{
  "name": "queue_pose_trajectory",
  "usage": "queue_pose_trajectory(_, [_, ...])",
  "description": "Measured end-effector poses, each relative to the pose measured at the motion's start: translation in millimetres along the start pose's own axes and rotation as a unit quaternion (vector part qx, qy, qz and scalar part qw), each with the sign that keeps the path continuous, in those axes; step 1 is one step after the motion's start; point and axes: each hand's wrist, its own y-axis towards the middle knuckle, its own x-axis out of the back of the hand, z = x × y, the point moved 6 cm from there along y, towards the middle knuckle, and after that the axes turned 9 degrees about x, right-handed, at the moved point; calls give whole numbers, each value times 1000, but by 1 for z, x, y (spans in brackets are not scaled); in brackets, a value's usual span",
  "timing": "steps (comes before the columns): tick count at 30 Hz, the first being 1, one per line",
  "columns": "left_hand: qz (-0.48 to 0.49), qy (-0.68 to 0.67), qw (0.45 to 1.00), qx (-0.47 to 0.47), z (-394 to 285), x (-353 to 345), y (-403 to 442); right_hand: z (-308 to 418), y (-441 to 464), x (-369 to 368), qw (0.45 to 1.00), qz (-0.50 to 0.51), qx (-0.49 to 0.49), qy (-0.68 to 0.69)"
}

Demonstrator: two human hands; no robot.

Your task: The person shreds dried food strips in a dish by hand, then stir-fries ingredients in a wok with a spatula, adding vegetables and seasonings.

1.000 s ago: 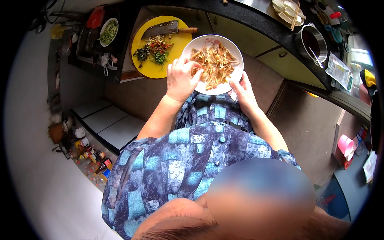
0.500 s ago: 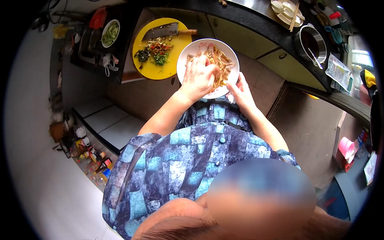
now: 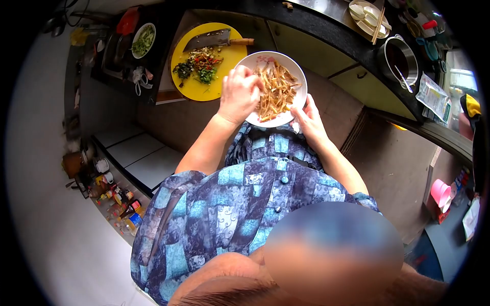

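My right hand grips the lower right rim of a white bowl with a pink pattern, thumb over the edge. Brown and yellowish shredded strips of food lie in the bowl. Over the bowl's left side is my left hand, fingers curled together at the edge of the strips; its fingertips are hidden. A small white scrap shows beside my right thumb. Left of the bowl, a round yellow cutting board carries a cleaver with a wooden handle and chopped vegetables in red, green and dark piles.
A bowl of green shreds stands at the upper left. At the upper right are a plate of white pieces with chopsticks, a metal pot with a spoon, and a printed packet. Bottles crowd the lower left.
My left hand has pulled left from the middle of the bowl to its left side, uncovering more of the strips. My right hand stays on the rim.
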Motion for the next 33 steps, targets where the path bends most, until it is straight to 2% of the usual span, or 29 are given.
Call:
queue_pose_trajectory(2, [-34,11,998,43,13,8,2,3,0,1,1000,-4,3,1])
queue_pose_trajectory(5, [-80,19,995,50,19,15,3,3,2,3,1000,-4,4,2])
queue_pose_trajectory(8, [-45,30,998,36,16,9,-5,-2,1,-1,1000,5,-2,-1])
queue_pose_trajectory(11, [25,-93,995,-11,3,-3,-11,-1,2,-3,1000,6,-5,-8])
queue_pose_trajectory(17, [-137,-91,983,76,42,35,-24,-5,-2,-17,1000,2,0,-12])
queue_pose_trajectory(19, [-166,-93,979,73,60,38,-30,-7,-3,-18,1000,3,-2,-14])
queue_pose_trajectory(22, [-140,-143,970,138,88,34,-51,-16,-8,-31,1000,7,-15,-7])
queue_pose_trajectory(29, [-178,-185,957,136,99,34,-73,-23,-11,-44,1000,15,-15,-6])
queue_pose_trajectory(33, [-150,-227,942,198,109,40,-85,-28,-12,-53,999,35,-22,-16])
